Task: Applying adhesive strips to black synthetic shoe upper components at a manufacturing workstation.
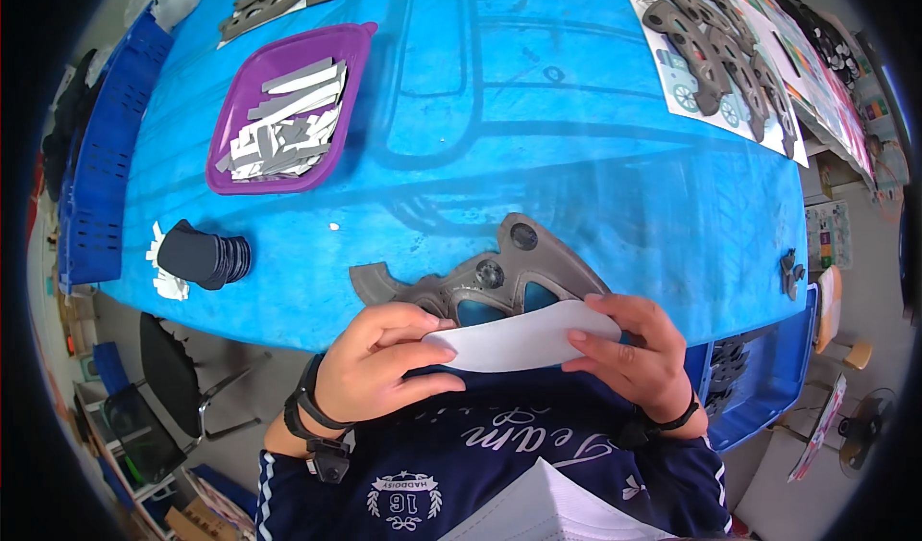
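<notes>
Strip (519, 342) of white material is pinched at its ends by the left hand (376, 360) and right hand (642, 356), beside a gray panel (514, 264) on the blue table (615, 190).

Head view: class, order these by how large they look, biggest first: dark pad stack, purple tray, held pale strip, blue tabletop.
Blue tabletop
Purple tray
Pale strip
Dark pad stack
Nearness to the camera may enlarge the strip.
</notes>
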Motion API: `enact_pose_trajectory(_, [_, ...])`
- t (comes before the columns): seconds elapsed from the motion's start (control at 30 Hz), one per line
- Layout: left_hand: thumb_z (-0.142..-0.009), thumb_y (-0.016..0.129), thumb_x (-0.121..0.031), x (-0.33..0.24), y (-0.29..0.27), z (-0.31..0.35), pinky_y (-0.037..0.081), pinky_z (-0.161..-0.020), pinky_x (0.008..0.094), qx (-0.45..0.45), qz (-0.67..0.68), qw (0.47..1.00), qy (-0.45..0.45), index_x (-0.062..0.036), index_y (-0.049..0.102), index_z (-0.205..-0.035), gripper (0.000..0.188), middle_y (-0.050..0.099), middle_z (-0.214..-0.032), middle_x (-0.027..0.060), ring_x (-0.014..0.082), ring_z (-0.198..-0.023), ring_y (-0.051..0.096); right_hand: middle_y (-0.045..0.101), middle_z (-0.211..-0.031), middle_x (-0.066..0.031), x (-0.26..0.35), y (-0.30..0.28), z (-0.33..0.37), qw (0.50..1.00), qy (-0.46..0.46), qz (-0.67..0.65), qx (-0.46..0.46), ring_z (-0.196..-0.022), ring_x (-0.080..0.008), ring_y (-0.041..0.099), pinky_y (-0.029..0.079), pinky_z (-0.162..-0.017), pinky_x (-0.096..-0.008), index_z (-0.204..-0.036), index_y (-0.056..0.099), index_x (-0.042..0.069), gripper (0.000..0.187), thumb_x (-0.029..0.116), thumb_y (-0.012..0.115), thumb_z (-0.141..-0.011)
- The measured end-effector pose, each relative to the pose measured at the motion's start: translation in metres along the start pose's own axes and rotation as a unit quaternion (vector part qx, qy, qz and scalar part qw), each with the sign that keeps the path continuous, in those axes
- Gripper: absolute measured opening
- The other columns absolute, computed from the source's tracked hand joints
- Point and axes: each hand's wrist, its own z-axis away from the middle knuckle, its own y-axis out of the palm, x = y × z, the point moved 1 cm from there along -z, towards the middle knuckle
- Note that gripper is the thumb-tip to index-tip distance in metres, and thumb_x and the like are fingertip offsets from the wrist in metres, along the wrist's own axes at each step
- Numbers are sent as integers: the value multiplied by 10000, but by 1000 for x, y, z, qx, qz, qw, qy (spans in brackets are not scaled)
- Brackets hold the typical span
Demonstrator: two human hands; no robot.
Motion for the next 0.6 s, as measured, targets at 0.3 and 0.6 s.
enact_pose_trajectory(0.3, [-530,805,-180,10,-17,-6,462,-604,277,34,-97,995,-8,-97,666,-763,284,602,-882,38,195,-728,598,573,-1039,-140,-12,3,-9,992,-1,42,119,-788,-217,585,501,-658,-280,-951,647,31,315,69,703,-643])
enact_pose_trajectory(0.6, [-524,807,-139,12,-17,-10,475,-630,287,45,-104,993,-37,-100,674,-820,327,609,-938,52,192,-739,588,578,-989,-166,-15,6,-8,992,-15,77,95,-762,-218,588,493,-634,-262,-933,630,-21,307,56,693,-642])
